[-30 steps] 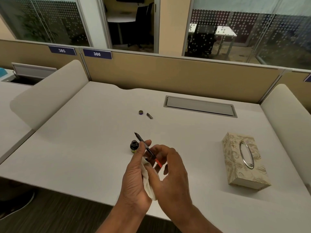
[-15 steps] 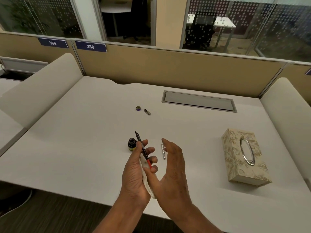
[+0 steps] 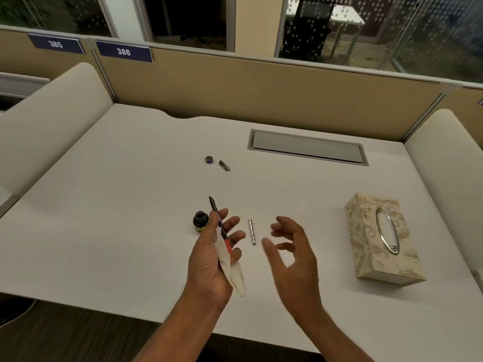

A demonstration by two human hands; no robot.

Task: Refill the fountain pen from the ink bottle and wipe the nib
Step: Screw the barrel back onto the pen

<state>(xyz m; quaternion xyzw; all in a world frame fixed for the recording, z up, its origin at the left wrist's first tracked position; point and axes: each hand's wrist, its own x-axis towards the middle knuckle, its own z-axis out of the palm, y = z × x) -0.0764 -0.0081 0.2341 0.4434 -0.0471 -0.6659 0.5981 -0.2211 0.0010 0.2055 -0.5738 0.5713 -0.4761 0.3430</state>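
Status: left hand grips the fountain pen, barrel off, nib pointing up and away from the person, red end of the filler down by the fingers. A folded tissue is tucked in that same palm under the pen. Right hand holds nothing: fingers loosely curled, hovering above the table. The two hands are apart, not touching.

Layout:
- ink bottle: uncapped, just beyond the left hand's knuckles
- pen barrel: flat on the table, between the two hands, closer to the left fingertips
- bottle lid and pen cap: side by side, well beyond both hands
- tissue box: out past the right hand

Read on the step: the nib is out of the bottle and the tissue is already in hand, so I'd put this at the wipe stage or just after it (can't tell at this size whether the nib is clean or wet).

Next move, as I judge it: if the nib needs it, the right hand pinches the tissue around the nib and draws off the ink. Otherwise it picks up the barrel and threads it over the red end while the left hand steadies the section. That calls for a fine pinch on a thin round part that may roll, plus straight axial alignment. Keep the nib clear of the open bottle, since it's easy to knock. Capping both comes later.
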